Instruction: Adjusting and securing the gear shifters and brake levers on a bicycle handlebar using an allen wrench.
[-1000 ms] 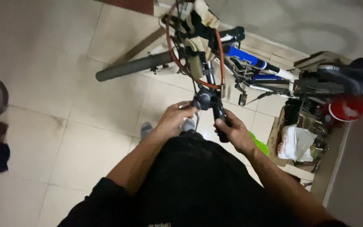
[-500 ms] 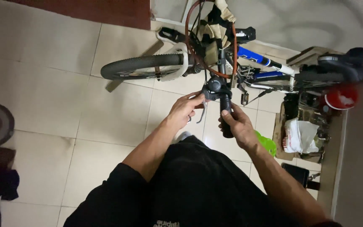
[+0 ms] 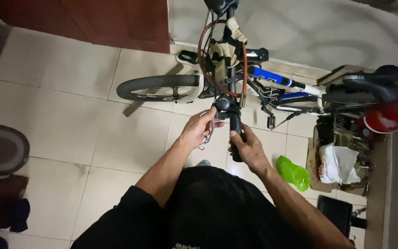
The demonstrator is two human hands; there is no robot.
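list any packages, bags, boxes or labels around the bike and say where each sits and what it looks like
White plastic bag: right of the bike, on a cardboard box; crumpled, white with red and orange print.
Green bag: on the floor tiles right of the right hand; small, bright green, scrunched.
Cardboard box: against the right wall, below the saddle; brown, flat-sided.
Red round lid-like thing: above the white bag; red, with a white patch.

Both bare forearms reach forward from black sleeves and converge ahead of the torso. The left hand (image 3: pixel 198 130) is raised with its fingers curled loosely inward, knuckles up. The right hand (image 3: pixel 248 148) is closed in a firm grip, thumb wrapped around, wrist nearly straight.
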